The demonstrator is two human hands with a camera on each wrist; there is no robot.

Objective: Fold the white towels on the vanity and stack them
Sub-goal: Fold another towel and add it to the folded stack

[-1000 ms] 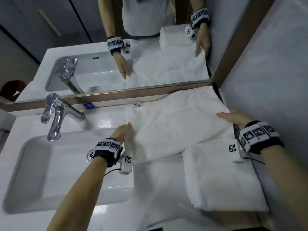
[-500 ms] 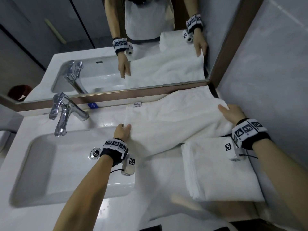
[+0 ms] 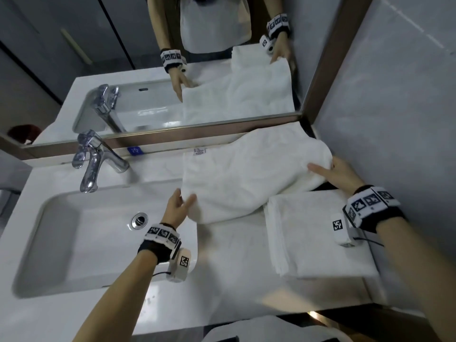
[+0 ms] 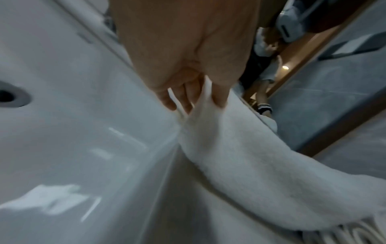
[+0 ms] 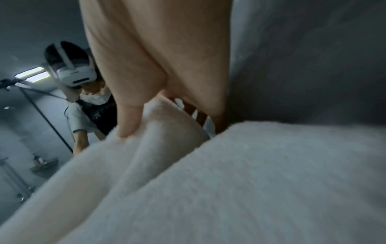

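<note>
Both hands pinching a white towel on the bench

Right of the sink [image 3: 81,243]: folded towel stack [image 3: 318,235] nearest; behind it the loose towel [image 3: 246,178]; left hand [image 3: 179,206] pinches its near-left corner; right hand [image 3: 338,174] grips its right edge, thumb on top.

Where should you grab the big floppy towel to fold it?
By its two near corners, probably: the left hand pinches the loose towel at its sink-side corner and the right hand at its wall-side end, so the soft cloth stays spread.
</note>
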